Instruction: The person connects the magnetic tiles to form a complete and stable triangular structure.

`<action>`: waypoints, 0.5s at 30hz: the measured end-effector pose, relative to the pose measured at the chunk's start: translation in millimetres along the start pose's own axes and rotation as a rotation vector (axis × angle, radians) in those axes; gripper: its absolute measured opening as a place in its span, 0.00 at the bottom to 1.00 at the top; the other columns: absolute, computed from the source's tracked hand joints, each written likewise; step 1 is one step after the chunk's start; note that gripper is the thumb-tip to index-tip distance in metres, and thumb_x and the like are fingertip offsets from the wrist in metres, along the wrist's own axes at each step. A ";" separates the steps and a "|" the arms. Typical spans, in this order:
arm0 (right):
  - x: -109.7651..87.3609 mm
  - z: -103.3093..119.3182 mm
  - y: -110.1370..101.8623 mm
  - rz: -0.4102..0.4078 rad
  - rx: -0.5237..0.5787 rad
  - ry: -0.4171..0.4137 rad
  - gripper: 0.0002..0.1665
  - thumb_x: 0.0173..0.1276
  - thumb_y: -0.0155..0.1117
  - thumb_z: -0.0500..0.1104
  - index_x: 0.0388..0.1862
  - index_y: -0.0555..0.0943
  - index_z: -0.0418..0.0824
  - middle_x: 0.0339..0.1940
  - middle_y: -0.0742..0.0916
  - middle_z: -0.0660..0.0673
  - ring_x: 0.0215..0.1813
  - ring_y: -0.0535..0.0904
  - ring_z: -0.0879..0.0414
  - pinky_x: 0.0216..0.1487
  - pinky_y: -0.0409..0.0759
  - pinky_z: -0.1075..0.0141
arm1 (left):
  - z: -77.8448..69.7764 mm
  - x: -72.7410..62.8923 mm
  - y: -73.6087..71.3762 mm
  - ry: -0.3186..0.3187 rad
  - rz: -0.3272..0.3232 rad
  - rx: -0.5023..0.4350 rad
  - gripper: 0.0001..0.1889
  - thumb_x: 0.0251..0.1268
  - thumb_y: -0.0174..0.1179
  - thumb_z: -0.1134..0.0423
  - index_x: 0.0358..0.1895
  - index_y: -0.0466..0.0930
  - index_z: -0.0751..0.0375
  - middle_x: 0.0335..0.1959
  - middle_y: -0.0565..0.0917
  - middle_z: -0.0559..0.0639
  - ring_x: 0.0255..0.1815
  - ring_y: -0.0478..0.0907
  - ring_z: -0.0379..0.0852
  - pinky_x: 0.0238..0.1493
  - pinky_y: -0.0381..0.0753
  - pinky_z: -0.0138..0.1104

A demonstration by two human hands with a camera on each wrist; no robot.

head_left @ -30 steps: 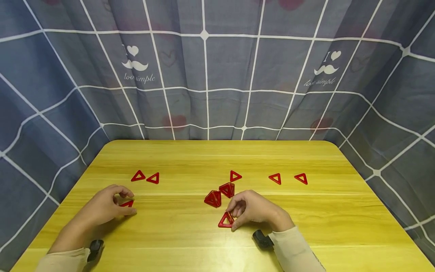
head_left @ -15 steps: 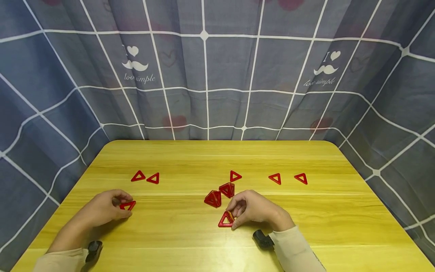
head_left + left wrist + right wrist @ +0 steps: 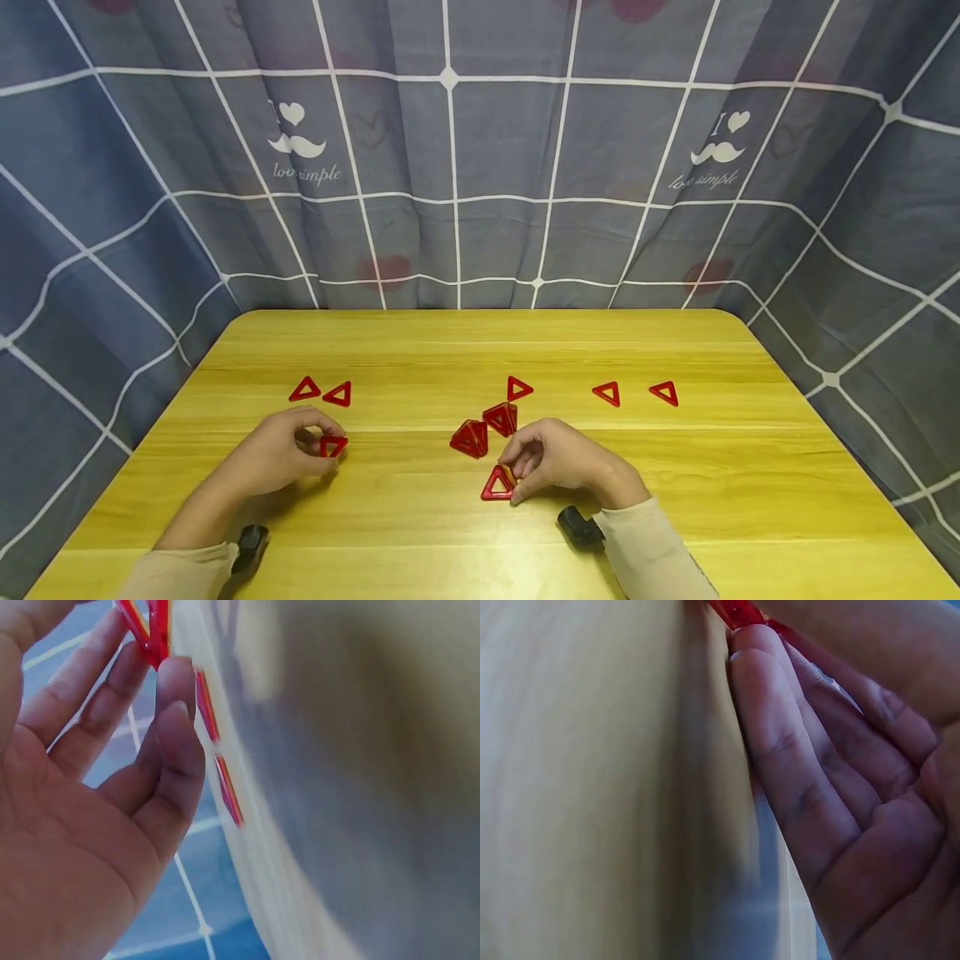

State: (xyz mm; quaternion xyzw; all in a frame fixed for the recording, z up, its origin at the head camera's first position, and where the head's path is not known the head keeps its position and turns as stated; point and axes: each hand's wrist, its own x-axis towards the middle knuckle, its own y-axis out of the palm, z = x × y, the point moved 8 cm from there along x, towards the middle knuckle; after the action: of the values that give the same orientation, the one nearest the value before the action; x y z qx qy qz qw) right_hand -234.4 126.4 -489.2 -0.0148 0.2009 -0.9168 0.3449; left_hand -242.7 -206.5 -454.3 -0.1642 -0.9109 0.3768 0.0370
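In the head view my left hand (image 3: pixel 277 450) holds a red triangular frame tile (image 3: pixel 334 439) between thumb and fingers, above the table's left half. The left wrist view shows that red tile (image 3: pixel 159 630) at the fingertips, with two flat red pieces beyond. My right hand (image 3: pixel 566 467) pinches the side of a red triangle piece (image 3: pixel 496 497) standing near the table's middle; part of it hides behind the fingers. Only a sliver of red plastic (image 3: pixel 739 611) shows in the right wrist view. Just behind this hand sit two red pyramid-like clusters of joined triangles, one nearer (image 3: pixel 470 438) and one farther (image 3: pixel 501 418).
Two loose red triangles, one at far left (image 3: pixel 297 389) and its neighbour (image 3: pixel 348 393), lie flat behind the left hand. Three more lie toward the right: one behind the clusters (image 3: pixel 511 388), another (image 3: pixel 618 394), and the rightmost (image 3: pixel 675 394). A grid-patterned curtain (image 3: pixel 495 167) surrounds the wooden table (image 3: pixel 420 350).
My left hand has taken hold of the red triangle tile and carried it to the right. The right hand stays in place on its piece.
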 end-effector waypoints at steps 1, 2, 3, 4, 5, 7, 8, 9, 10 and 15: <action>0.0 -0.7 -0.1 0.000 0.003 0.002 0.19 0.47 0.84 0.32 0.38 0.86 0.37 0.36 0.87 0.47 0.37 0.84 0.54 0.42 0.83 0.66 | -5.7 2.9 4.4 0.021 0.012 -0.010 0.17 0.49 0.79 0.66 0.44 0.85 0.56 0.39 0.82 0.48 0.36 0.77 0.48 0.34 0.78 0.35; -0.2 -1.3 -0.2 0.000 0.004 0.002 0.19 0.47 0.84 0.32 0.39 0.86 0.37 0.36 0.88 0.47 0.37 0.84 0.54 0.42 0.83 0.65 | -11.7 5.9 9.1 0.041 0.023 -0.021 0.17 0.50 0.79 0.66 0.44 0.85 0.55 0.39 0.83 0.47 0.37 0.78 0.48 0.35 0.79 0.34; -0.2 -1.9 -0.4 0.000 0.003 0.003 0.19 0.47 0.85 0.32 0.39 0.86 0.38 0.36 0.88 0.48 0.37 0.84 0.54 0.42 0.83 0.65 | -18.1 8.8 13.8 0.063 0.036 -0.030 0.16 0.50 0.78 0.66 0.44 0.85 0.55 0.39 0.83 0.47 0.37 0.78 0.48 0.36 0.79 0.34; -0.1 -2.6 -0.6 0.000 -0.001 0.002 0.19 0.47 0.85 0.33 0.39 0.87 0.38 0.36 0.88 0.48 0.37 0.84 0.54 0.42 0.83 0.65 | -25.1 11.4 19.1 0.087 0.048 -0.042 0.16 0.51 0.78 0.66 0.44 0.85 0.55 0.39 0.83 0.46 0.38 0.79 0.49 0.37 0.79 0.34; 0.0 -3.3 -0.8 0.000 -0.003 0.004 0.19 0.47 0.85 0.33 0.39 0.87 0.38 0.36 0.88 0.48 0.36 0.84 0.54 0.42 0.83 0.65 | -31.8 14.2 24.4 0.110 0.057 -0.047 0.16 0.51 0.78 0.66 0.44 0.86 0.54 0.39 0.83 0.46 0.39 0.79 0.49 0.38 0.80 0.34; -0.1 -3.4 -1.2 -0.002 -0.003 0.005 0.19 0.47 0.85 0.33 0.39 0.87 0.38 0.36 0.88 0.48 0.36 0.84 0.55 0.42 0.83 0.65 | -46.4 19.1 37.1 0.144 0.085 -0.068 0.15 0.52 0.77 0.66 0.44 0.86 0.54 0.40 0.83 0.45 0.39 0.80 0.50 0.38 0.80 0.34; -0.3 -3.0 -1.4 -0.003 -0.004 0.006 0.19 0.47 0.85 0.33 0.39 0.87 0.38 0.36 0.88 0.48 0.36 0.84 0.55 0.42 0.83 0.65 | -54.1 21.2 44.3 0.161 0.100 -0.076 0.15 0.53 0.77 0.65 0.44 0.86 0.54 0.40 0.83 0.45 0.39 0.80 0.50 0.38 0.80 0.35; -0.4 -2.7 -1.3 -0.003 -0.003 0.006 0.19 0.47 0.85 0.33 0.39 0.87 0.37 0.35 0.88 0.48 0.36 0.84 0.55 0.41 0.83 0.65 | -61.9 23.0 51.7 0.177 0.117 -0.088 0.15 0.53 0.77 0.66 0.44 0.86 0.54 0.41 0.83 0.45 0.39 0.80 0.50 0.39 0.80 0.35; -0.3 -2.2 -1.3 -0.004 -0.001 0.003 0.19 0.47 0.84 0.32 0.39 0.87 0.37 0.36 0.88 0.47 0.36 0.84 0.54 0.41 0.83 0.65 | -69.6 24.7 59.3 0.191 0.135 -0.097 0.14 0.53 0.77 0.66 0.44 0.86 0.54 0.41 0.83 0.44 0.39 0.80 0.50 0.39 0.80 0.35; 0.6 -0.1 -0.6 -0.006 0.015 -0.002 0.19 0.47 0.83 0.30 0.39 0.87 0.35 0.38 0.88 0.46 0.37 0.84 0.53 0.41 0.83 0.65 | -105.3 29.9 92.3 0.246 0.218 -0.130 0.14 0.53 0.77 0.68 0.42 0.86 0.52 0.40 0.83 0.43 0.37 0.82 0.48 0.37 0.81 0.34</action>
State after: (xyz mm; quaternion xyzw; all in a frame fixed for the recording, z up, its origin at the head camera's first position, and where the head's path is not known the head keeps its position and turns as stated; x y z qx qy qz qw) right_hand -235.2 126.5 -489.2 -0.0139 0.1935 -0.9193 0.3423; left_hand -225.8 -64.6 -445.3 -0.3090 -0.8987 0.2959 0.0962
